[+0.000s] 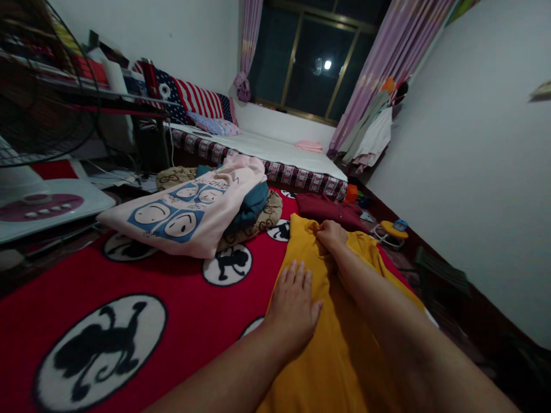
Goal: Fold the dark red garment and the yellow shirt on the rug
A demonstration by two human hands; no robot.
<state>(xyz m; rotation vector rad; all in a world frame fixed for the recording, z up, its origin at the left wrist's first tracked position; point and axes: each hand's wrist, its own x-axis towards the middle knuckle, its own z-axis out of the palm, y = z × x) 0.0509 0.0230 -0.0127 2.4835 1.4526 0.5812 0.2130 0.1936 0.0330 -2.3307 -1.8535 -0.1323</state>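
Right now, the yellow garment (331,355) lies directly beneath both of your hands, spread over the red blanket (185,310) and running from the bottom edge of the view up to a narrower end ahead of you. Your left hand (293,310) rests palm down along the garment's left side, its fingers stretched out and slightly apart, gripping nothing. Farther forward, near the garment's far end, your right hand (333,235) is clamped on a pinch of its cloth, the fingertips folded together around it. The garment itself is a plain, deep mustard yellow, with soft creases fanning out from your right hand and a darker shadow under your right forearm. Its left part is fairly flat, while the cloth to the right of your right wrist is bunched into loose folds. Just beyond its far end lies a maroon garment (327,210). Off to the left, well apart from your hands, a pale pink garment (210,223) with blue printed panels lies over a teal cloth (252,203).
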